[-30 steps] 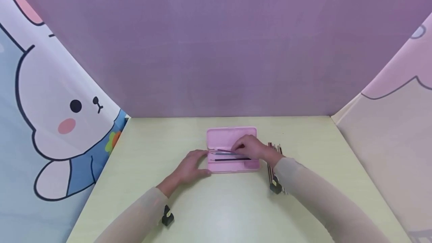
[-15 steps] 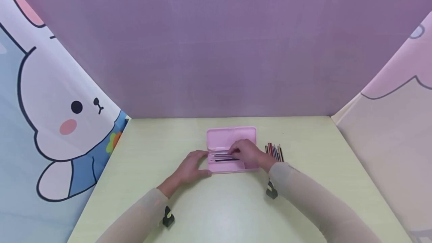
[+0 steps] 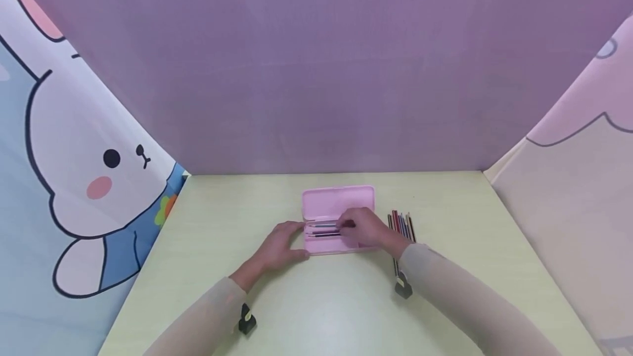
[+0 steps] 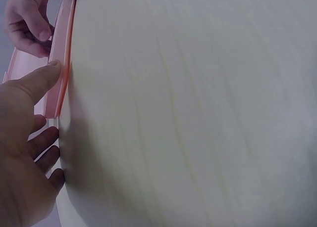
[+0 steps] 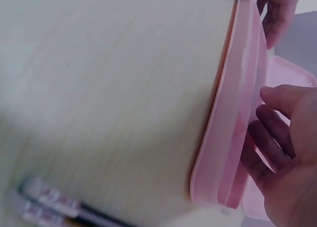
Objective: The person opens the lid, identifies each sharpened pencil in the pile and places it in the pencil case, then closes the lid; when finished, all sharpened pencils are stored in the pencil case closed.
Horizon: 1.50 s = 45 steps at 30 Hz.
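A pink pencil case (image 3: 328, 246) lies on the table with its lid (image 3: 326, 202) folded back. Several pencils (image 3: 323, 234) lie lengthwise inside. My left hand (image 3: 283, 243) holds the case's left end, its thumb (image 4: 47, 76) against the front wall and its fingers around the end and the back corner. Reaching over the right half of the case, my right hand (image 3: 366, 227) has its fingers bent down among the pencils. In the right wrist view its thumb (image 5: 280, 96) and fingers stand slightly apart, with no pencil showing between them. The right ends of the pencils are hidden behind this hand.
More pencils (image 3: 405, 227) lie in a loose bunch right of the case, partly under my right wrist; their ends (image 5: 54, 202) look blurred in the right wrist view. The pale table (image 3: 316, 301) meets a purple backdrop (image 3: 316, 70) behind. Printed cloths hang at both sides.
My right hand has lowered from near the hinge into the case, and the pencil it was holding there now lies among the others. My left hand has stayed at the case's left end.
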Available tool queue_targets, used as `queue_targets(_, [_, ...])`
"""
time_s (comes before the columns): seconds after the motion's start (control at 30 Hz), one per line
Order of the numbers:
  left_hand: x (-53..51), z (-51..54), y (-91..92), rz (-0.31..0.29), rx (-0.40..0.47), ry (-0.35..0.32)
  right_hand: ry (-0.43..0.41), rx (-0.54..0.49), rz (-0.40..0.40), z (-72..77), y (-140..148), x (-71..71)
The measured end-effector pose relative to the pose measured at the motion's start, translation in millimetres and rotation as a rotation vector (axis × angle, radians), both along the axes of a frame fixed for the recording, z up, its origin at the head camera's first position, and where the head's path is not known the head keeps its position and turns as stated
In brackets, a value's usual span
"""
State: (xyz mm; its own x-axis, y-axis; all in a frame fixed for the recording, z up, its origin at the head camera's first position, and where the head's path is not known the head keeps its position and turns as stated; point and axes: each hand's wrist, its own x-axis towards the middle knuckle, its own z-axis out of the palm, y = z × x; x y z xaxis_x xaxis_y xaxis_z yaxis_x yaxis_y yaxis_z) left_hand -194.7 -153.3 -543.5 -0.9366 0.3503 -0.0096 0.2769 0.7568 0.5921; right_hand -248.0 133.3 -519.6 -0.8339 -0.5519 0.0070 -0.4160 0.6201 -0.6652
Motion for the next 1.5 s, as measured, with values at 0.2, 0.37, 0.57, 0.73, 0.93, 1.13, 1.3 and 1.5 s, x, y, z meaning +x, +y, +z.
queue_targets(0.2, [-1.7, -0.6, 0.0, -0.011, 0.001, 0.004, -0.015, -0.101, -0.008, 8.3, 20, 5.0])
queue_targets(0.37, [-1.6, -0.6, -0.3, -0.011, -0.004, -0.002, -0.025, -0.142, -0.051, 20.7, 42, 8.3])
queue_targets(0.57, [-2.2, 1.0, 1.2, -0.014, -0.001, -0.006, -0.009, -0.143, -0.104, 33.4, 75, 13.8])
queue_targets(0.73, [-3.0, 1.5, 2.2, -0.010, -0.007, -0.007, 0.028, -0.114, -0.167, 30.7, 100, 17.9])
queue_targets(0.93, [-5.2, -4.2, 4.0, 0.023, -0.019, 0.001, 0.036, -0.080, -0.221, 24.3, 126, 25.3])
queue_targets(1.13, [-6.9, -2.8, 7.1, 0.038, -0.004, -0.018, 0.016, -0.075, -0.270, 12.5, 148, 33.7])
queue_targets(1.3, [-8.1, 1.4, 8.1, 0.044, -0.017, -0.028, -0.059, -0.131, -0.346, 7.2, 160, 39.3])
queue_targets(1.5, [-8.7, 5.3, 8.5, 0.041, -0.026, -0.035, -0.160, -0.189, -0.413, 4.4, 168, 43.9])
